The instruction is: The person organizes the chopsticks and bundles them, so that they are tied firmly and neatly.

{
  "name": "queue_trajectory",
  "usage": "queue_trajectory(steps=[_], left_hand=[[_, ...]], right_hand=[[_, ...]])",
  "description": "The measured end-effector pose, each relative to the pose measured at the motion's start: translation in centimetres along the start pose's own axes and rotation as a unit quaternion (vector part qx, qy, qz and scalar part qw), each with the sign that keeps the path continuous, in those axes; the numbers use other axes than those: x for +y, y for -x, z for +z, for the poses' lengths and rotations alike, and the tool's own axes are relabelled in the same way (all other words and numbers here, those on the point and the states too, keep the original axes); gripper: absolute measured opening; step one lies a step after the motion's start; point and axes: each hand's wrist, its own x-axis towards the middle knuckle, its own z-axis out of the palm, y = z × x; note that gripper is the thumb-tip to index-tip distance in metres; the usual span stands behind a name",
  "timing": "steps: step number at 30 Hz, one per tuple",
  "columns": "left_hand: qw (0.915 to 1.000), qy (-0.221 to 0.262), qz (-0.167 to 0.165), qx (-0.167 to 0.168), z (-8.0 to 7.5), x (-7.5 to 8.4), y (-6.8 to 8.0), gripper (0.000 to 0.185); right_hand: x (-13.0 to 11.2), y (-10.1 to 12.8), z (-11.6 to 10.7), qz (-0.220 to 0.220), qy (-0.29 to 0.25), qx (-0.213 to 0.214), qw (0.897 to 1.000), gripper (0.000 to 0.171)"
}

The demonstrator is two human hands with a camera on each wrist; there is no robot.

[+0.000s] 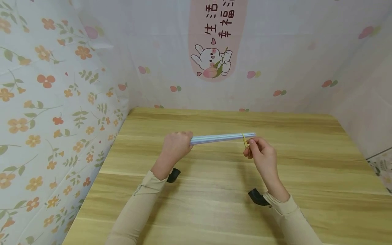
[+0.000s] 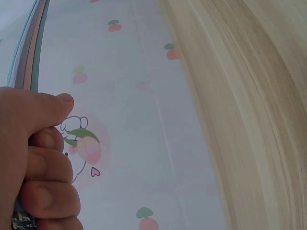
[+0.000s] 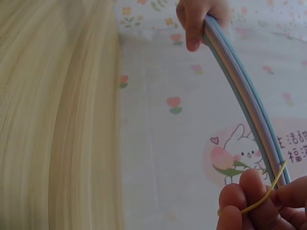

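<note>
A bundle of slim pastel chopsticks (image 1: 218,137) in blue, purple, pink and teal is held nearly level above the table. My left hand (image 1: 178,146) grips one end in its fist, fingers wrapped round. A dark patterned end (image 2: 24,221) shows below that fist in the left wrist view. Near the other end a yellow rubber band (image 1: 244,140) goes over the bundle. My right hand (image 1: 262,153) pinches the band and pulls it toward me, just under the tips. In the right wrist view the band (image 3: 256,203) runs taut across the fingers.
Below the hands spreads a wood-grain table (image 1: 214,197). A white cloth wall (image 1: 159,51) with a cartoon rabbit panel stands along the back edge, and a flowered cloth (image 1: 46,112) hangs on the left. Black straps (image 1: 257,197) sit at both wrists.
</note>
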Motion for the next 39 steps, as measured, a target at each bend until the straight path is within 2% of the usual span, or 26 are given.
queue_trajectory(steps=[11, 14, 18, 24, 28, 31, 35, 39], left_hand=[[1.0, 0.004, 0.003, -0.005, -0.1, 0.0, 0.0, 0.029], [1.0, 0.002, 0.006, -0.003, -0.1, -0.1, 0.0, 0.028], [1.0, 0.007, 0.007, -0.003, -0.1, -0.1, 0.0, 0.028], [0.9999, 0.009, 0.001, -0.009, -0.3, -0.2, 0.0, 0.027], [0.9999, 0.01, -0.002, -0.013, -0.4, -0.2, 0.0, 0.027], [0.9998, 0.012, -0.005, -0.015, -0.4, -0.3, 0.0, 0.027], [0.9998, 0.015, -0.008, -0.014, -0.2, -0.4, 0.0, 0.027], [0.9997, 0.015, -0.01, -0.014, -0.1, -0.4, 0.2, 0.026]], right_hand=[[0.9, -0.5, -0.5, 0.04, 0.013, -0.032, 0.999, 0.02], [1.2, -0.6, -0.5, 0.042, 0.013, -0.037, 0.998, 0.018], [1.5, -0.7, -0.6, 0.025, 0.043, -0.043, 0.998, 0.013], [1.9, -0.6, -0.7, -0.046, 0.138, -0.058, 0.988, 0.005], [2.0, -0.3, -0.7, -0.105, 0.165, -0.051, 0.979, 0.005], [2.0, -0.3, -0.6, -0.159, 0.166, -0.062, 0.971, 0.009], [2.2, -0.2, -0.5, -0.236, 0.141, -0.108, 0.955, 0.024], [2.3, 0.0, -0.4, -0.271, 0.09, -0.15, 0.947, 0.032]])
